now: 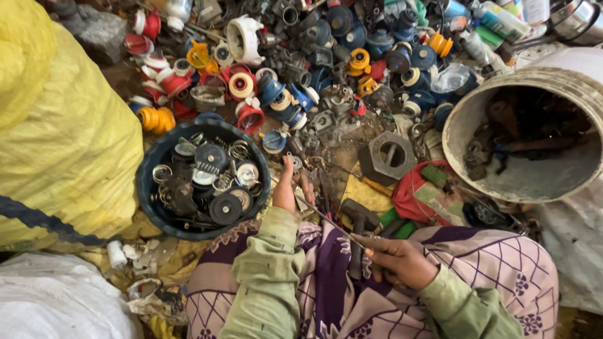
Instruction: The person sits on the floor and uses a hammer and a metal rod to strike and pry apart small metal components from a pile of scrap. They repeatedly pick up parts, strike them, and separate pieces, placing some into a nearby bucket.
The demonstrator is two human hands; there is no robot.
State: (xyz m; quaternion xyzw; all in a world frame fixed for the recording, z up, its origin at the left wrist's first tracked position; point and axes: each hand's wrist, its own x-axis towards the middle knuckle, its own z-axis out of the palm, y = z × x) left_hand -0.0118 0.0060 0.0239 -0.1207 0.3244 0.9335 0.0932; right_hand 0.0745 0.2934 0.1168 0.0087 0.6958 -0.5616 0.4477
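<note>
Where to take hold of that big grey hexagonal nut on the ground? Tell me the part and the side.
Take the hexagonal nut from above, grip across two opposite flat sides. It lies flat, hole up, its outer faces exposed; small parts crowd its far edge, so come in from the near side, by the left hand.
</note>
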